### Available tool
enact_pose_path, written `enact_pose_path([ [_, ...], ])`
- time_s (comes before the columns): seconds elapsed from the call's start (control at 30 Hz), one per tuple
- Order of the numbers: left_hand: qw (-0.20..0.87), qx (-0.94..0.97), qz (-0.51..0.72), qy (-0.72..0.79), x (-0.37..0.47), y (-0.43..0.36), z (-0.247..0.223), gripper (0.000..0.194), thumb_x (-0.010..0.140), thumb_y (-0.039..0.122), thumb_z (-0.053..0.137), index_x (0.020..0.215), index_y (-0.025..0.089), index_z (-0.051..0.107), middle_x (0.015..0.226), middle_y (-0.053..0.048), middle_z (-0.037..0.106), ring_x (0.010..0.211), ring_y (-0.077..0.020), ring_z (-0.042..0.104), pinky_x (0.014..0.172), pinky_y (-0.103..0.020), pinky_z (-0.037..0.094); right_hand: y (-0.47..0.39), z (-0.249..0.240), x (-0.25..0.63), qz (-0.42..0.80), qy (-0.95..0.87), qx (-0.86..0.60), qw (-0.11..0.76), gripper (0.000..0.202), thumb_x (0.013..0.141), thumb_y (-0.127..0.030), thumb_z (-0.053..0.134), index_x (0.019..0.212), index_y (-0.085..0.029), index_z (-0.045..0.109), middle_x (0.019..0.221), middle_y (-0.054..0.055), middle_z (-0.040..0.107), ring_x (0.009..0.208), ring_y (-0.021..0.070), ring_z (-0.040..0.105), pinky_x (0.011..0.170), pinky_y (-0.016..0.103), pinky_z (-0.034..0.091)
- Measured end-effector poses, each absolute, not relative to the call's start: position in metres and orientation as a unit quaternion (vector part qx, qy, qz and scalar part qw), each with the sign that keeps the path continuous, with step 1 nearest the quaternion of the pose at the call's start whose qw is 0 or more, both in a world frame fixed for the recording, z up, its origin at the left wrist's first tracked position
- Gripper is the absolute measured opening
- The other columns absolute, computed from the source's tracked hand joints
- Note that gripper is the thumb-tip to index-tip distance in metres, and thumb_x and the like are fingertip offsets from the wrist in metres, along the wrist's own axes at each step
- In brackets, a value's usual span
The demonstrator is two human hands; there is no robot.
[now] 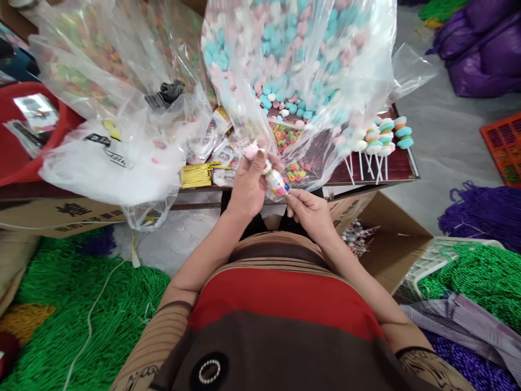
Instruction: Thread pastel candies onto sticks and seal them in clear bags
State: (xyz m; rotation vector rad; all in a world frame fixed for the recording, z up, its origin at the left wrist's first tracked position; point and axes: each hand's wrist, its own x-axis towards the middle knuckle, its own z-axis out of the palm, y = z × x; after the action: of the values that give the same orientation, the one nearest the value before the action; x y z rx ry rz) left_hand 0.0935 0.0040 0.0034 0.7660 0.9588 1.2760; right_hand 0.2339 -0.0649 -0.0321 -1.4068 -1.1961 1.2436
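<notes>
A wrapped candy lollipop [276,182] in a clear printed bag slants between my hands above the near table edge. My left hand [249,187] is closed around its upper part, and pale pink candy shows above the thumb. At the lower end, my right hand [310,213] pinches the bottom of the wrapper with thumb and fingers; the stick there is mostly hidden. Just left of my left hand lie a bundle of yellow twist ties [197,175] and printed wrappers [225,172]. Candy rings [296,172] lie on the table behind my hands.
A big clear bag of pink, white and blue candies [285,49] fills the table's back. Unwrapped candy lollipops [385,136] stand at the right edge. A red basin [69,117] sits left. Below right is an open cardboard box [391,244]; green cords [101,304] cover the floor left.
</notes>
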Motion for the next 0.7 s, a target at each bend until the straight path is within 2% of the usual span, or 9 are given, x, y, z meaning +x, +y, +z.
enact_pose_path([
  [0.13, 0.634, 0.357, 0.543, 0.420, 0.099, -0.004, 0.002, 0.044, 0.091, 0.067, 0.059, 0.105, 0.025, 0.064, 0.073, 0.002, 0.064, 0.073, -0.0130, 0.069, 0.058, -0.024, 0.051, -0.063, -0.029, 0.226, 0.518, -0.487, -0.547, 0.442, 0.050, 0.085, -0.068, 0.066, 0.101, -0.022, 0.076, 0.052, -0.006, 0.052, 0.045, 0.0091, 0.041, 0.048, 0.026, 0.037],
  [0.33, 0.656, 0.371, 0.520, 0.402, 0.100, -0.007, -0.006, 0.046, 0.091, 0.066, 0.060, 0.113, 0.026, 0.063, 0.071, 0.002, 0.060, 0.068, -0.0134, 0.065, 0.056, -0.026, 0.049, -0.065, -0.028, 0.224, 0.523, -0.497, -0.533, 0.441, 0.049, 0.087, -0.070, 0.064, 0.079, -0.021, 0.067, 0.059, -0.003, 0.061, 0.048, 0.0092, 0.049, 0.049, 0.026, 0.039],
  [0.47, 0.666, 0.434, 0.469, 0.385, 0.100, -0.015, -0.017, 0.055, 0.087, 0.075, 0.057, 0.106, 0.024, 0.064, 0.071, 0.002, 0.060, 0.062, -0.0124, 0.058, 0.056, -0.027, 0.049, -0.063, -0.023, 0.221, 0.517, -0.481, -0.533, 0.466, 0.050, 0.086, -0.071, 0.063, 0.081, -0.021, 0.065, 0.060, -0.004, 0.061, 0.048, 0.0085, 0.049, 0.050, 0.024, 0.041],
  [0.53, 0.612, 0.500, 0.457, 0.408, 0.094, -0.016, -0.023, 0.056, 0.088, 0.076, 0.054, 0.093, 0.021, 0.063, 0.072, 0.001, 0.061, 0.066, -0.0122, 0.057, 0.063, -0.027, 0.049, -0.063, -0.022, 0.222, 0.517, -0.478, -0.533, 0.470, 0.050, 0.086, -0.071, 0.063, 0.084, -0.021, 0.065, 0.060, -0.005, 0.060, 0.048, 0.0081, 0.049, 0.050, 0.023, 0.042],
  [0.6, 0.508, 0.587, 0.446, 0.446, 0.086, -0.013, -0.028, 0.057, 0.091, 0.075, 0.051, 0.080, 0.019, 0.060, 0.072, 0.000, 0.061, 0.069, -0.0121, 0.056, 0.068, -0.028, 0.046, -0.062, -0.024, 0.224, 0.503, -0.488, -0.534, 0.473, 0.048, 0.089, -0.069, 0.061, 0.087, -0.021, 0.066, 0.060, -0.005, 0.061, 0.048, 0.0082, 0.050, 0.050, 0.023, 0.043],
  [0.7, 0.359, 0.690, 0.417, 0.470, 0.076, -0.010, -0.030, 0.057, 0.097, 0.068, 0.044, 0.068, 0.019, 0.051, 0.067, 0.000, 0.054, 0.066, -0.0118, 0.049, 0.066, -0.028, 0.039, -0.061, -0.031, 0.229, 0.436, -0.522, -0.546, 0.489, 0.040, 0.095, -0.061, 0.059, 0.104, -0.023, 0.068, 0.061, -0.004, 0.062, 0.048, 0.0106, 0.053, 0.051, 0.026, 0.047],
])
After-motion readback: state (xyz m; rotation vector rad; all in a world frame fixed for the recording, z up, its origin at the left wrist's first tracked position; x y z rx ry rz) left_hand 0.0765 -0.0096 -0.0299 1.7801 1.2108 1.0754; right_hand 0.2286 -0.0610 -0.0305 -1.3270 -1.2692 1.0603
